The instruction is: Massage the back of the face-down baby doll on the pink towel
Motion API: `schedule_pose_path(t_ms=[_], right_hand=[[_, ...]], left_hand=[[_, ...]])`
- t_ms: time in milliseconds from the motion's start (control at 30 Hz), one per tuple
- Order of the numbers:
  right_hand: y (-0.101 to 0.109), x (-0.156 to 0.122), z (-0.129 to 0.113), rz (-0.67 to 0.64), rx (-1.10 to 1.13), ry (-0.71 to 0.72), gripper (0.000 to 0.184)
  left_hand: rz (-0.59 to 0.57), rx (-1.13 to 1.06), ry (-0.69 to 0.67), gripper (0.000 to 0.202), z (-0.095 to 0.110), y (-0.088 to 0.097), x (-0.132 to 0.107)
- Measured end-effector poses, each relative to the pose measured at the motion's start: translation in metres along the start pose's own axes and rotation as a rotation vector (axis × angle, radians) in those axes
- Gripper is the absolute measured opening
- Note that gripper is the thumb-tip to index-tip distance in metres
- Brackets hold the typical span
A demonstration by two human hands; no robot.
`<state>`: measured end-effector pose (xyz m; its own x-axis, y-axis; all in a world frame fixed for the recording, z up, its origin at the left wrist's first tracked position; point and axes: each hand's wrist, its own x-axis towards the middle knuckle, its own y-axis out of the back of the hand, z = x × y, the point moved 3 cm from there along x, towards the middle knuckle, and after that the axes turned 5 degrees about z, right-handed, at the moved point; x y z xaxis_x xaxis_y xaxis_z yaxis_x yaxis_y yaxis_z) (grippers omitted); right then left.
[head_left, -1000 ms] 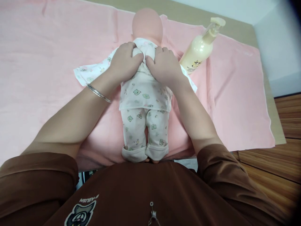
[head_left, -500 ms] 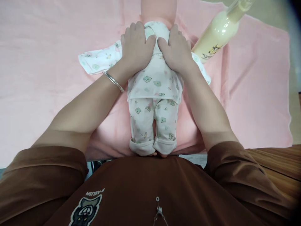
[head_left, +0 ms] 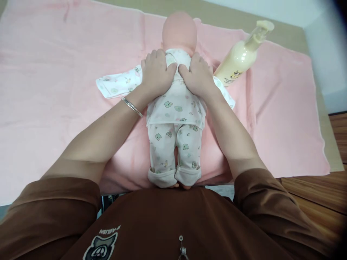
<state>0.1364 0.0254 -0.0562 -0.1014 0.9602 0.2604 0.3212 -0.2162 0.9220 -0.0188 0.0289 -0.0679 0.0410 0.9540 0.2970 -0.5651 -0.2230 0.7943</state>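
Note:
A baby doll [head_left: 176, 104] in a white printed top and trousers lies on its front, its bald head [head_left: 179, 30] away from me and no face showing. My left hand [head_left: 157, 72] is closed around its left-side shoulder, thumb on the upper back and fingers curled over the top. On the opposite shoulder, my right hand [head_left: 197, 74] has the same hold, with its thumb near the other one. Both sleeves spread out sideways. Cuffed trouser legs [head_left: 162, 177] reach the table's near edge, close to my brown shirt.
A pink blanket [head_left: 65, 72] covers most of the table [head_left: 287, 34]. To the right of the doll, a pale yellow pump bottle [head_left: 238, 56] stands close to its right sleeve. Wooden flooring [head_left: 311, 191] shows at the lower right.
My view has shifted, so the doll, hands and bottle sit lower and the doll's whole head shows. Both hands keep the same place on the shoulders.

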Motion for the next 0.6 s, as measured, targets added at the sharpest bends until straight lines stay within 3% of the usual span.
schedule_pose_path(t_ms=[267, 600], right_hand=[[0.001, -0.001, 0.001, -0.011, 0.052, 0.026, 0.050], [-0.001, -0.002, 0.000, 0.065, -0.011, -0.027, 0.046]], left_hand=[[0.067, 0.024, 0.024, 0.026, -0.006, -0.013, 0.002], [0.030, -0.052, 0.027, 0.035, -0.004, -0.005, -0.003]])
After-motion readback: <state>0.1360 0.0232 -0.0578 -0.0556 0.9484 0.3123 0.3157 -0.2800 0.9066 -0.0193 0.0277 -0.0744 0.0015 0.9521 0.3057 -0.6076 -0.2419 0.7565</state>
